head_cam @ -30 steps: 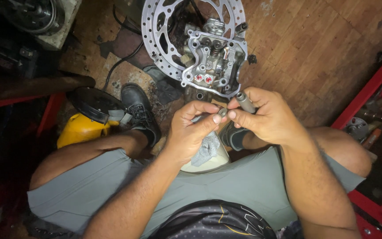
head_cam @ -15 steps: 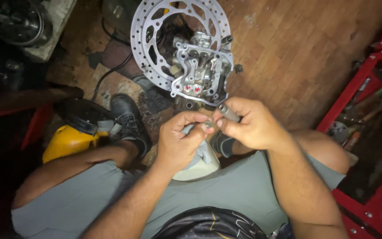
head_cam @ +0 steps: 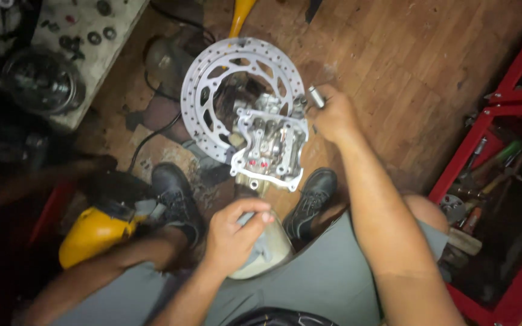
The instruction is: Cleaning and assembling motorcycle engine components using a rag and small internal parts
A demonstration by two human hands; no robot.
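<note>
A silver engine cylinder head (head_cam: pixel 269 148) rests on the wooden floor, lying over a perforated brake disc (head_cam: pixel 212 78). My right hand (head_cam: pixel 332 113) is stretched out beside the head's upper right corner and grips a small metal socket tool (head_cam: pixel 316 96). My left hand (head_cam: pixel 232 232) stays low near my lap with its fingers pinched on a grey rag (head_cam: pixel 260 241), above a pale rounded container (head_cam: pixel 270 256). What else the pinched fingers hold is too small to tell. My black shoes (head_cam: pixel 176 196) flank the cylinder head.
A yellow and black power tool (head_cam: pixel 95 226) lies at the left by my knee. A red tool cart (head_cam: pixel 490 181) with hand tools stands at the right. A pale slab (head_cam: pixel 74 48) with small parts and a round metal part sits at the upper left.
My hands were together in front of me, working a small part. Now the right hand has reached forward to the cylinder head with the socket tool, while the left has dropped toward my lap.
</note>
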